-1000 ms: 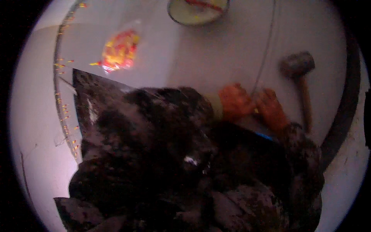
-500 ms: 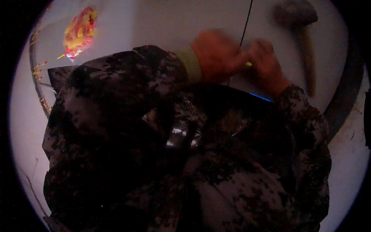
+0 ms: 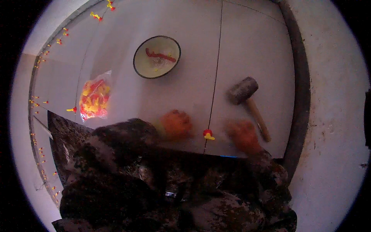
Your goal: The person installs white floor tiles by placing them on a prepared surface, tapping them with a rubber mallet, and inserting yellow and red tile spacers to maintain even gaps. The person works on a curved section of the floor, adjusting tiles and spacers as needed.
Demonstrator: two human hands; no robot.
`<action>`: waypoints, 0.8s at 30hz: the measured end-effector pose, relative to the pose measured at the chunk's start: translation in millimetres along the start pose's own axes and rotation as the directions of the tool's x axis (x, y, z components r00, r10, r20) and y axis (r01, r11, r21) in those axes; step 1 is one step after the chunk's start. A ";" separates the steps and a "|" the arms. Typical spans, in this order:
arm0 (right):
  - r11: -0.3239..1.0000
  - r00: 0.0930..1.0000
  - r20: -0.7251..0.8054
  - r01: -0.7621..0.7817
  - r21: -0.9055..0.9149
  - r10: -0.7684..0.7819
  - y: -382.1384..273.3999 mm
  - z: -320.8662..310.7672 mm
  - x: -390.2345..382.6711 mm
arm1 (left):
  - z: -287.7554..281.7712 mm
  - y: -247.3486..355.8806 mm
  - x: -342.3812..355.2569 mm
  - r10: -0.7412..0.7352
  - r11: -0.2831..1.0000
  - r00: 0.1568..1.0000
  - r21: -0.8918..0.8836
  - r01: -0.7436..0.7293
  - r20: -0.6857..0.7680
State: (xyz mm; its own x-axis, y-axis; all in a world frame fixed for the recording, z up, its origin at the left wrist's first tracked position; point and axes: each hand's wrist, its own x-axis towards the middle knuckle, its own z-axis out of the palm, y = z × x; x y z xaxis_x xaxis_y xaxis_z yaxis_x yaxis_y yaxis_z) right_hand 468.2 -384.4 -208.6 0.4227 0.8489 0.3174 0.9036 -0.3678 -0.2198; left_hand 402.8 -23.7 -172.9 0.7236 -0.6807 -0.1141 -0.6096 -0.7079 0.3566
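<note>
A red and yellow plastic piece (image 3: 208,134) stands on the thin dark seam between pale floor tiles (image 3: 197,96). Left of it, my left hand (image 3: 176,124) has its fingers curled, their contents hidden. On its other side, my right hand (image 3: 242,135) is motion-blurred, fingers unclear, beside the wooden handle of a dark-headed mallet (image 3: 242,89) lying on the tiles. Neither hand touches the seam piece.
A clear bag of red and yellow pieces (image 3: 94,100) lies at left. An enamel bowl (image 3: 141,66) holds a red strip. Small red-yellow pieces (image 3: 96,16) line the curved left edge. A pale wall (image 3: 330,96) bounds the right, beyond a dark border strip (image 3: 299,85).
My hands have parted from around the seam, exposing the red and yellow piece between them. The view has shifted, bringing the bowl back into sight.
</note>
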 end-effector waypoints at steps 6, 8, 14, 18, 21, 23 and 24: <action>0.792 0.788 -0.097 -0.610 0.011 0.608 20.5 -55.4 14.7 | -19.8 -55.0 -48.7 -0.115 0.992 0.993 0.045 0.114 0.012; 0.828 0.821 -0.116 -0.559 0.038 0.559 34.9 -49.5 25.7 | -25.7 -50.2 -49.7 -0.195 0.978 0.981 0.068 0.196 -0.019; 0.901 0.927 -0.190 -0.362 -0.240 0.322 101.4 -19.5 72.1 | -16.7 -62.5 -45.1 -0.007 0.992 0.997 0.128 0.017 -0.079; 0.855 0.963 -0.142 -0.270 -0.442 0.231 165.0 -14.9 74.5 | -52.2 -71.4 -39.3 0.007 0.995 0.975 0.095 0.015 -0.223; 0.827 0.924 -0.204 -0.382 -0.413 0.325 188.3 -11.7 67.3 | -78.7 -94.8 -40.5 -0.267 0.952 0.874 0.033 0.306 -0.405; 0.821 0.902 -0.194 -0.431 -0.374 0.385 203.3 -15.5 61.1 | -98.0 -109.1 -33.0 -0.479 0.867 0.705 -0.159 0.471 -0.523; 0.800 0.841 -0.178 -0.541 -0.259 0.511 199.5 -16.4 67.6 | -102.4 -116.7 -33.7 -0.585 0.800 0.593 -0.272 0.535 -0.554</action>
State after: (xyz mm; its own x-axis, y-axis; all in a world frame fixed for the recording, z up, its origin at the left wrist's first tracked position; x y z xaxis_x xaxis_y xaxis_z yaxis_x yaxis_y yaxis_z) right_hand 678.2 -406.6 -215.9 0.8296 0.4587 0.3184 0.5126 -0.8518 -0.1083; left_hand 482.7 101.1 -115.7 0.9646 0.1151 0.2372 -0.0122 -0.8792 0.4762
